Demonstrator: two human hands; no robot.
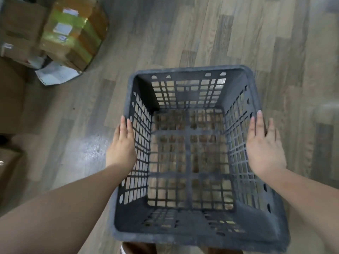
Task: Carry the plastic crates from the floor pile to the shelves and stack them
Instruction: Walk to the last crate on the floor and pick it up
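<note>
A dark grey plastic crate (190, 70) with lattice walls and an open grid bottom fills the lower middle of the head view. It is empty, and the wood floor shows blurred through its bottom. My left hand (122, 145) lies flat against the outside of its left wall, fingers straight and pointing away from me. My right hand (262, 143) presses the same way on the right rim and wall. The crate is held between both palms. No shelves and no pile of crates are in view.
A cardboard box wrapped in yellow-green tape (73, 32) stands on the floor at the far left, with a white packet (56, 74) below it. More brown cardboard boxes (11, 99) line the left edge. Grey-brown wood flooring (183, 24) stretches ahead and to the right.
</note>
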